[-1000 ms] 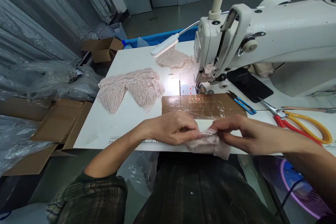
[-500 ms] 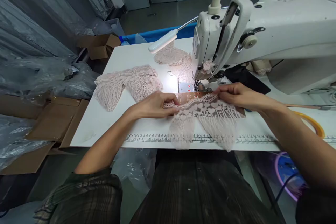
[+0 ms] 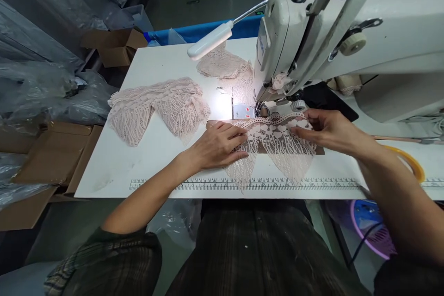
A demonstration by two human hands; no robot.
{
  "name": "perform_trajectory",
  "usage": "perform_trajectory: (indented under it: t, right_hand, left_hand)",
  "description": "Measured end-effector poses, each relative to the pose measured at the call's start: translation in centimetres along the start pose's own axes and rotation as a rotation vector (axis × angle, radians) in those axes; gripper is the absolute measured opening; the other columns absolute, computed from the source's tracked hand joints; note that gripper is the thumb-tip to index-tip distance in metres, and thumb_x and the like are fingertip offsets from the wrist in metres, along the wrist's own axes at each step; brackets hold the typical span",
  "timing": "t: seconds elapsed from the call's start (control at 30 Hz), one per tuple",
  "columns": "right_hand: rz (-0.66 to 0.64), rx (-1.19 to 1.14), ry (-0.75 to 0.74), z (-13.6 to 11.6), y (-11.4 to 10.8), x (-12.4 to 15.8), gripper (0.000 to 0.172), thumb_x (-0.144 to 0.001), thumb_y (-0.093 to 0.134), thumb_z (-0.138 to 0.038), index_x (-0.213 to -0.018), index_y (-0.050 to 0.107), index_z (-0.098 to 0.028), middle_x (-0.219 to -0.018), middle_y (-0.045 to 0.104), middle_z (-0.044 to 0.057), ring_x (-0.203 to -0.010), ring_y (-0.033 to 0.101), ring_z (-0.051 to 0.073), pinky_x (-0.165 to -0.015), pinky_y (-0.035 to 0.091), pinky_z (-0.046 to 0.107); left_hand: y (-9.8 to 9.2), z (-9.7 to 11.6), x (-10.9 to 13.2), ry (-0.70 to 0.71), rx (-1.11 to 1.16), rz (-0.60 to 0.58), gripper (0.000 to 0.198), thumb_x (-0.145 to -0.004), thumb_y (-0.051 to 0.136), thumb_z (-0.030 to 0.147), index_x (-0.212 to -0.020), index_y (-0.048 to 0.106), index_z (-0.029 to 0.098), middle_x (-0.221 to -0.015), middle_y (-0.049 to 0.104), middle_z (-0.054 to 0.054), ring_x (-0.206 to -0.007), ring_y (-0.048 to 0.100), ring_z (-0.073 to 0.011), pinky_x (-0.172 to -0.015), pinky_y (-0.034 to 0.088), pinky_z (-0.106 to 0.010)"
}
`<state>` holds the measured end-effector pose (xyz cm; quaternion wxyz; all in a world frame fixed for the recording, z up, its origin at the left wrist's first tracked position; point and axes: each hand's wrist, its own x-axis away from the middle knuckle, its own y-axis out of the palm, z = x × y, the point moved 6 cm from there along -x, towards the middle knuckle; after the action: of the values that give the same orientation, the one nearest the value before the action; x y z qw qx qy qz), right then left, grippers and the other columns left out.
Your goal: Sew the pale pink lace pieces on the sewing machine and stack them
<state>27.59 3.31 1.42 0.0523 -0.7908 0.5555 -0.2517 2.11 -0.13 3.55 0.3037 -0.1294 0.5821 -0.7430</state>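
Note:
A pale pink lace piece (image 3: 287,150) with pointed scallops lies in front of the presser foot (image 3: 258,107), over a brown strip (image 3: 319,151). My left hand (image 3: 222,145) rests flat on the left end of this lace, fingers stretched out. At the right end, my right hand (image 3: 321,129) pinches the upper edge of the lace between thumb and fingers. The lace's scalloped points hang toward the printed ruler (image 3: 208,185) along the table's front edge. Part of the lace's left end is hidden under my left hand.
The sewing machine (image 3: 347,32) stands at the right, a lit lamp (image 3: 210,40) beside its head. More lace (image 3: 159,106) lies at left, and another lace heap (image 3: 224,62) behind. Yellow tape (image 3: 411,162) is at right. Cardboard boxes (image 3: 55,152) stand left of the table (image 3: 114,166).
My left hand has gone from gripping the lace edge to lying flat on it. My right hand has shifted slightly right, spreading the lace flatter. The view has moved closer to the machine.

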Motion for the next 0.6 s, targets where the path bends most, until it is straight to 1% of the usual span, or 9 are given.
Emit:
perform_trajectory:
  t: [0.03,0.07,0.17,0.23,0.27,0.33,0.4,0.5,0.6]
  right_hand:
    - [0.024,-0.037,0.008,-0.6,0.7,0.3,0.039,-0.077,0.079,-0.052,-0.095,0.067,-0.019,-0.064,0.055,-0.004,-0.052,0.040,0.007,-0.045,0.027,0.024]
    - [-0.007,-0.106,0.033,-1.3,2.0,0.5,0.043,-0.073,0.081,-0.054,-0.094,0.068,-0.019,-0.065,0.058,-0.003,-0.052,0.042,0.007,-0.045,0.030,0.023]
    - [-0.076,-0.368,0.011,-4.1,6.0,0.5,0.052,-0.061,0.088,-0.056,-0.094,0.070,-0.019,-0.076,0.067,0.001,-0.062,0.057,0.011,-0.052,0.045,0.024]
    - [-0.169,-0.432,-0.009,-5.5,8.2,0.1,0.053,-0.064,0.086,-0.058,-0.098,0.071,-0.019,-0.080,0.069,0.002,-0.067,0.062,0.013,-0.058,0.052,0.027]
    - [-0.200,-0.404,-0.027,-5.8,8.7,-0.1,0.053,-0.068,0.083,-0.059,-0.101,0.071,-0.019,-0.082,0.070,0.004,-0.069,0.064,0.014,-0.060,0.054,0.028]
    - [-0.182,-0.225,-0.093,-5.8,8.5,-0.6,0.050,-0.079,0.074,-0.060,-0.106,0.072,-0.019,-0.083,0.071,0.005,-0.070,0.065,0.016,-0.061,0.054,0.029]
    - [-0.045,0.075,-0.193,-5.3,6.9,-0.9,0.044,-0.089,0.064,-0.055,-0.111,0.072,-0.018,-0.078,0.070,0.005,-0.068,0.063,0.016,-0.061,0.053,0.030]
    - [0.123,0.480,-0.438,-4.8,5.4,-0.5,0.037,-0.097,0.053,-0.041,-0.117,0.072,-0.018,-0.085,0.070,0.008,-0.073,0.063,0.019,-0.072,0.054,0.036]
    - [0.114,0.685,-0.722,-4.5,6.4,0.4,0.039,-0.099,0.045,-0.032,-0.129,0.068,-0.021,-0.106,0.069,0.012,-0.096,0.064,0.024,-0.090,0.055,0.044]
  left_hand:
    - [-0.3,-0.2,0.1,-0.029,0.058,0.017,0.040,-0.101,0.056,0.051,-0.119,0.066,0.018,-0.129,0.069,-0.013,-0.120,0.064,-0.0292,-0.103,0.048,-0.051]
    - [-0.6,-0.5,0.3,-0.067,0.141,0.045,0.046,-0.098,0.057,0.058,-0.119,0.066,0.017,-0.126,0.070,-0.014,-0.119,0.064,-0.0291,-0.102,0.049,-0.050]
    - [-1.2,-1.5,0.9,-0.204,0.558,0.101,0.080,-0.084,0.059,0.081,-0.128,0.058,0.015,-0.115,0.070,-0.015,-0.101,0.069,-0.0251,-0.086,0.057,-0.040]
    - [-0.8,-1.7,1.3,-0.294,0.814,0.056,0.095,-0.079,0.055,0.088,-0.139,0.049,0.014,-0.111,0.069,-0.014,-0.089,0.069,-0.0215,-0.074,0.058,-0.034]
    - [-0.5,-1.7,1.4,-0.348,0.864,0.026,0.096,-0.080,0.056,0.087,-0.142,0.046,0.014,-0.111,0.068,-0.013,-0.087,0.069,-0.0209,-0.071,0.057,-0.033]
    - [-0.3,-2.0,1.7,-0.479,0.781,0.018,0.087,-0.081,0.066,0.076,-0.142,0.047,0.017,-0.113,0.067,-0.012,-0.093,0.068,-0.0227,-0.076,0.056,-0.035]
    - [-0.6,-2.4,1.9,-0.593,0.616,0.056,0.075,-0.083,0.073,0.058,-0.141,0.048,0.018,-0.108,0.067,-0.010,-0.099,0.066,-0.0252,-0.081,0.055,-0.037]
    - [-0.7,-2.3,1.9,-0.652,0.509,0.057,0.066,-0.088,0.070,0.041,-0.144,0.047,0.016,-0.078,0.059,0.001,-0.082,0.063,-0.0219,-0.077,0.052,-0.036]
    - [-0.5,-2.3,1.9,-0.664,0.492,0.054,0.065,-0.089,0.068,0.040,-0.145,0.047,0.016,-0.065,0.046,0.007,-0.067,0.056,-0.0171,-0.073,0.049,-0.034]
